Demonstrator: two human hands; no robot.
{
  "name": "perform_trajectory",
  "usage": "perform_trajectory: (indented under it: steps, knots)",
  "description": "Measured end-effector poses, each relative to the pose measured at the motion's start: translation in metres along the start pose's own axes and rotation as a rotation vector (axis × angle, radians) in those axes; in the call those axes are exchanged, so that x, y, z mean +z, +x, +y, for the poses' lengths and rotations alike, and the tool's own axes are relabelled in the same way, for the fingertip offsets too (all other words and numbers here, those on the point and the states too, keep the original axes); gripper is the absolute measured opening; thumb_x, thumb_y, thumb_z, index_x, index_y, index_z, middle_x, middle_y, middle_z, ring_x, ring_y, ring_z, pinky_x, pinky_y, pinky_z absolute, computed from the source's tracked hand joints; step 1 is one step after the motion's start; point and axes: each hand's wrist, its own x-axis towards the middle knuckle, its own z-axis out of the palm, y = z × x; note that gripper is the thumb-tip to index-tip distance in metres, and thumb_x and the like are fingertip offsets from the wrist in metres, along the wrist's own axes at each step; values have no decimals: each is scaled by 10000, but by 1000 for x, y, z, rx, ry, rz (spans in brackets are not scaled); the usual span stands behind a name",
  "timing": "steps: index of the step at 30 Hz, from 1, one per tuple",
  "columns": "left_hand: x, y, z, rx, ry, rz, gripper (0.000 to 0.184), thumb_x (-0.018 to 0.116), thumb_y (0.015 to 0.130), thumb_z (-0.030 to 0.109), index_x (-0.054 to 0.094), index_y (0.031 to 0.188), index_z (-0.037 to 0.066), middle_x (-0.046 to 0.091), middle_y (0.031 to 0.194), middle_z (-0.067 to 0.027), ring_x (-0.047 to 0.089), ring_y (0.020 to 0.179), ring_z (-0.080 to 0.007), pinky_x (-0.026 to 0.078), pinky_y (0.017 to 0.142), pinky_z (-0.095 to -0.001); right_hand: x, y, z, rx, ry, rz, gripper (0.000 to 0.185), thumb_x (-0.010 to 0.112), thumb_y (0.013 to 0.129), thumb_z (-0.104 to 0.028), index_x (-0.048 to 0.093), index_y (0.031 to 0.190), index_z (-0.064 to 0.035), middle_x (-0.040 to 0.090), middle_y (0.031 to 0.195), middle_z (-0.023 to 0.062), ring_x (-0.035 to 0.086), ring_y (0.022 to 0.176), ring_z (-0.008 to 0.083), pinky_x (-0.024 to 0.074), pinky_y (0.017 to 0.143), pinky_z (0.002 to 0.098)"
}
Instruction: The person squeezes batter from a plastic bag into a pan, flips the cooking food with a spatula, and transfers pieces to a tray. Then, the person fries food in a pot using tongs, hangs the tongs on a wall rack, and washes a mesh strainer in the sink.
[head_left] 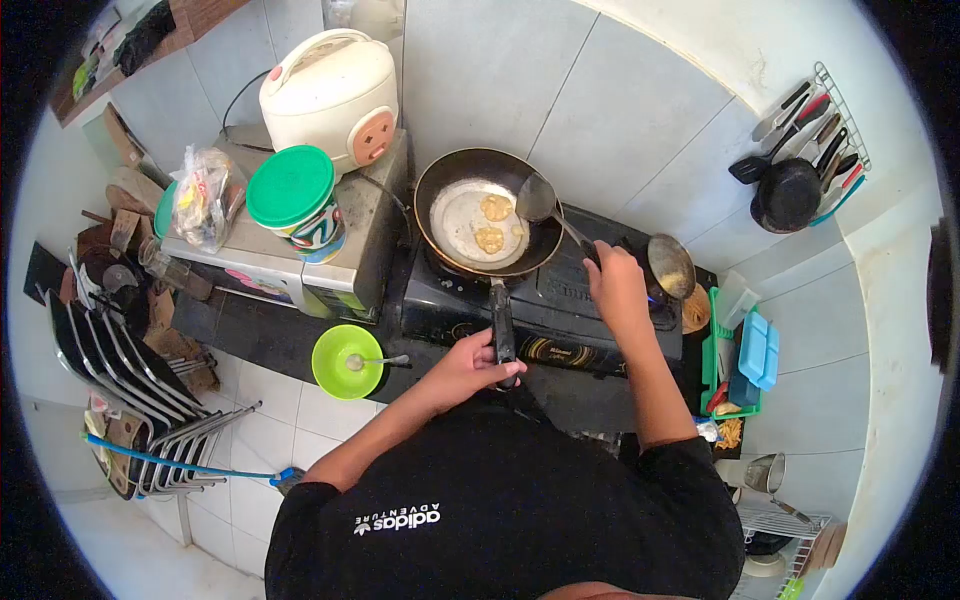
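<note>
My left hand [467,373] is closed around the black handle of a frying pan [432,215], which sits on the left side of a black gas stove [480,318]. Two small pieces of yellowish batter [490,239] lie apart in the pan, in shallow oil. My right hand [618,285] grips the handle of a dark metal spatula [536,198]. Its rounded head is inside the pan, beside the batter pieces on their right. Left of my left hand, a light green bowl [328,381] with a spoon [380,360] in it stands on the dark counter.
A rice cooker [325,95] and a green-lidded tub [292,190] stand on a metal appliance to the left. A second pan [670,266] sits on the stove's right side. Utensils hang from a wall rack [845,115]; a green basket [712,350] is at right. Chairs [110,365] stand left.
</note>
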Motion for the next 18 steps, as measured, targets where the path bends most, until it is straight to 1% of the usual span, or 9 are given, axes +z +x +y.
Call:
perform_trajectory:
  steps: [2, 5, 6, 8, 9, 11, 15, 17, 18]
  knots:
    - [1, -2, 3, -8, -15, 4, 441, 675, 982, 129, 498, 1382, 67, 714, 1153, -97, 675, 1010, -142, 527, 907, -292, 3, 0, -1, -11, 12, -5, 228, 727, 893, -147, 625, 938, 52, 674, 878, 249, 662, 850, 452, 530, 725, 526]
    - [-1, 0, -1, -4, -15, 2, 451, 678, 982, 136, 494, 1388, 67, 713, 1156, -96, 677, 1002, -143, 530, 899, -291, 2, 1, 7, -16, 169, -95, 230, 721, 900, -147, 632, 937, 63, 669, 824, 250, 664, 813, 446, 519, 703, 505]
    - [-2, 0, -3, 7, 2, -3, 456, 679, 982, 140, 491, 1391, 66, 711, 1159, -97, 678, 999, -145, 532, 894, -291, 0, 2, 8, -20, 168, -96, 230, 721, 900, -147, 632, 937, 63, 669, 824, 250, 664, 813, 446, 519, 703, 505]
    - [-1, 0, -4, 18, -7, -3, 458, 680, 981, 141, 490, 1392, 67, 711, 1161, -99, 676, 1001, -143, 533, 894, -291, -6, 3, 8, 105, 311, -163, 234, 714, 909, -154, 659, 972, 65, 664, 784, 253, 659, 773, 444, 508, 682, 476]
    - [-1, 0, -4, 27, -14, -4, 460, 681, 981, 142, 490, 1393, 68, 711, 1163, -101, 674, 1004, -140, 533, 894, -290, -4, 3, 12, 105, 310, -163, 234, 714, 909, -154, 659, 972, 65, 664, 784, 253, 659, 773, 444, 508, 682, 476]
    - [0, -1, -2, 17, -21, 1, 462, 682, 981, 144, 489, 1393, 69, 710, 1164, -102, 673, 1007, -140, 533, 896, -290, 3, 1, 22, 18, 332, 2, 248, 710, 916, -162, 685, 1021, 61, 671, 772, 249, 652, 744, 445, 506, 674, 453]
    - [0, -1, -1, 8, -10, -2, 460, 684, 980, 150, 489, 1389, 70, 708, 1167, -103, 670, 1013, -141, 533, 897, -290, -1, 0, 19, 94, 348, -65, 281, 717, 914, -165, 685, 1093, 50, 680, 828, 250, 660, 782, 441, 516, 691, 465]
    - [1, -1, 1, 16, -12, -2, 458, 682, 981, 150, 488, 1388, 70, 707, 1167, -104, 671, 1013, -143, 534, 899, -293, 9, -1, 28, -123, 193, 92, 308, 721, 910, -161, 671, 1132, 48, 680, 906, 260, 665, 835, 437, 529, 727, 479]
    - [2, -1, 1, 28, -17, -1, 456, 680, 982, 150, 487, 1387, 70, 707, 1167, -106, 672, 1012, -145, 536, 901, -296, 8, -1, 26, -122, 193, 94, 308, 721, 910, -161, 671, 1132, 48, 680, 906, 260, 665, 835, 437, 529, 727, 479]
